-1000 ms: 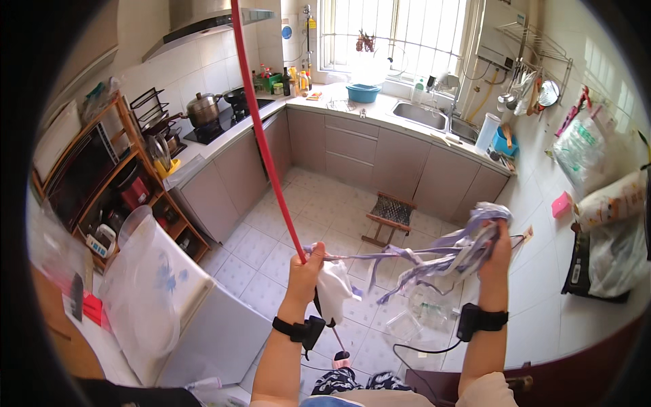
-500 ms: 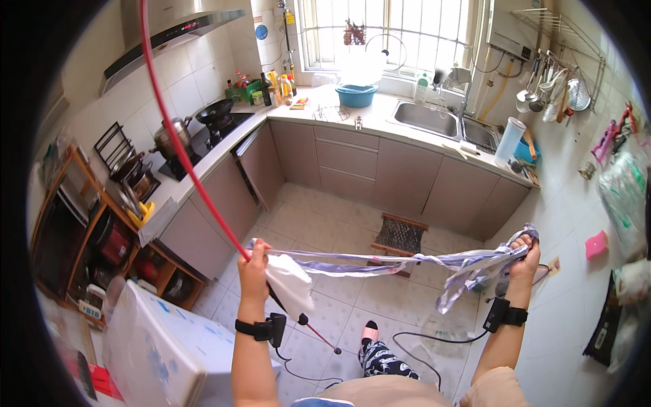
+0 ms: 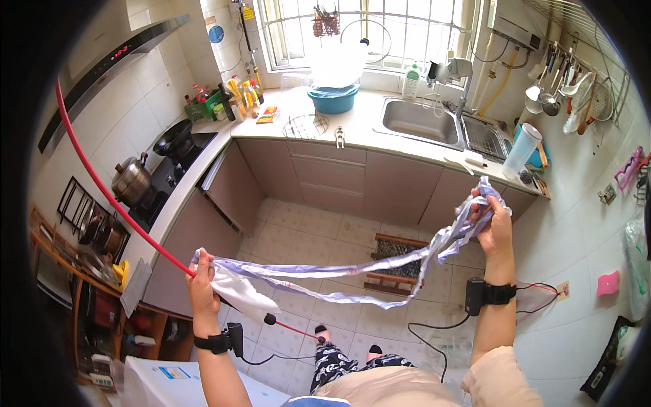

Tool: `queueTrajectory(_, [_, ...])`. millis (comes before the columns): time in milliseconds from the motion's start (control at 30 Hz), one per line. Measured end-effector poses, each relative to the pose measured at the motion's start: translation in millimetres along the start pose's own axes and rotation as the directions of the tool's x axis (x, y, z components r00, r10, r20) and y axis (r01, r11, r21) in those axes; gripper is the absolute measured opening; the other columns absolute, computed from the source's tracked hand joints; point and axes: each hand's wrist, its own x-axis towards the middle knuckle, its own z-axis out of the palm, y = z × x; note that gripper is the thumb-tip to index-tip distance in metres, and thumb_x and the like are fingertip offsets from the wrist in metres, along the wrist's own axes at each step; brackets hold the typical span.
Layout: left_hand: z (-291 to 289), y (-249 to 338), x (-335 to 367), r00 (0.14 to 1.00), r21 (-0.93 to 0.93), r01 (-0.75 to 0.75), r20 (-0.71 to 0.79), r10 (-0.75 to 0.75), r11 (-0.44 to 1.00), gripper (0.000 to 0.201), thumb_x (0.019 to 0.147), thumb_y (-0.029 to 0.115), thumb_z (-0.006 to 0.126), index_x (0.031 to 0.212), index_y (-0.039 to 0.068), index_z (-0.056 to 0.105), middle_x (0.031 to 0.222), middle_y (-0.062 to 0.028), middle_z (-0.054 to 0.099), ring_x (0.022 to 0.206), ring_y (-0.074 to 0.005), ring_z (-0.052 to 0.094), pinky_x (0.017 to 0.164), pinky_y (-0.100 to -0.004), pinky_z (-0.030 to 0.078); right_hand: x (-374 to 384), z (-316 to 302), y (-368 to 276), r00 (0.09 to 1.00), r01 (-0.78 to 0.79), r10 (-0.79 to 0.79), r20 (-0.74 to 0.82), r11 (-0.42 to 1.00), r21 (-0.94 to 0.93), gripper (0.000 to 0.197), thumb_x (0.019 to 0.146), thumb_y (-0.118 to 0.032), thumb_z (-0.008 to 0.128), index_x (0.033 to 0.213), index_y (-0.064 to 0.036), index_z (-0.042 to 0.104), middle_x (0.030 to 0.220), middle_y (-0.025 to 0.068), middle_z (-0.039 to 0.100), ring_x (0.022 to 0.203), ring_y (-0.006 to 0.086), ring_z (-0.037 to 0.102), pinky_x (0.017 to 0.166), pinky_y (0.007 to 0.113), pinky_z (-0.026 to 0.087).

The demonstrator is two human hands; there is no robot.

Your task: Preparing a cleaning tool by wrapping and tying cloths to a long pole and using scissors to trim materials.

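Note:
My left hand (image 3: pixel 203 292) is closed around one end of some long lilac-and-white cloth straps (image 3: pixel 325 273). A white cloth (image 3: pixel 245 296) hangs from the same grip. Raised at the right, my right hand (image 3: pixel 496 229) grips the bunched other end, with loops above its fingers. Between my hands the straps sag in two separate strands. A long red rod or cord (image 3: pixel 112 203) comes down from the upper left to my left hand. Beyond the cloth a thin red length shows, with black knobs; whether the two join is hidden.
Below my hands a small wooden stool with a dark woven seat (image 3: pixel 400 256) stands on the tiled floor. Counters with a stove (image 3: pixel 173 178) and a sink (image 3: pixel 422 123) run round the far side. A white appliance (image 3: pixel 176 380) is at lower left; cables hang from both wrist bands.
The straps have gone from nearly taut to sagging, their strands spread apart. My right hand has risen; my left hand has shifted left in view. The view has shifted too.

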Motion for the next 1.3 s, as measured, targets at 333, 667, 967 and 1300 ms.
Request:
queueTrajectory(333, [13, -4, 136, 0.964, 0.079, 0.077, 0.248, -0.095, 0.994, 0.024, 0.082, 0.02, 0.059, 0.095, 0.001, 0.057, 0.056, 0.0098, 0.031, 0.05, 0.0004, 0.028, 0.046, -0.0161, 0.027, 37, 71, 19, 0.996, 0.084, -0.085, 0.001, 0.984, -0.158, 0.035, 0.084, -0.012, 0.043, 0.118, -0.0068, 0.042, 0.098, 0.0079, 0.059, 0.083, 0.0158, 0.06, 0.056, 0.022, 0.043])
queueTrajectory(667, [25, -40, 211, 0.942, 0.163, 0.008, 0.329, -0.062, 0.987, 0.035, 0.086, 0.031, 0.052, 0.065, 0.004, 0.055, 0.051, 0.0074, 0.038, 0.045, -0.0027, 0.029, 0.041, -0.0222, 0.023, 59, 162, 49, 0.931, 0.185, 0.158, 0.328, 0.57, -0.8, 0.023, 0.082, -0.017, 0.058, 0.1, -0.0041, 0.058, 0.076, -0.0021, 0.055, 0.058, 0.0027, 0.045, 0.048, 0.017, 0.036])
queueTrajectory(967, [76, -59, 206, 0.883, 0.261, -0.287, 0.446, 0.148, 0.922, 0.013, 0.076, 0.011, 0.061, 0.072, 0.007, 0.05, 0.057, 0.0062, 0.041, 0.052, -0.0038, 0.038, 0.048, -0.0206, 0.033, 61, 244, 67, 0.85, 0.166, 0.225, 0.476, 0.744, -0.647, 0.022, 0.084, -0.013, 0.053, 0.103, -0.0033, 0.057, 0.081, 0.0017, 0.06, 0.061, 0.0032, 0.047, 0.054, 0.017, 0.039])
queueTrajectory(1300, [161, -43, 156, 0.583, 0.156, 0.037, 0.799, -0.148, 0.987, 0.043, 0.073, 0.016, 0.07, 0.111, 0.005, 0.052, 0.06, 0.0099, 0.043, 0.055, 0.0006, 0.037, 0.049, -0.0168, 0.032, 65, 297, 96, 0.675, 0.106, 0.36, 0.645, 0.817, -0.566, 0.027, 0.087, -0.009, 0.044, 0.112, -0.0052, 0.052, 0.086, 0.0057, 0.062, 0.061, 0.002, 0.05, 0.049, 0.014, 0.036])
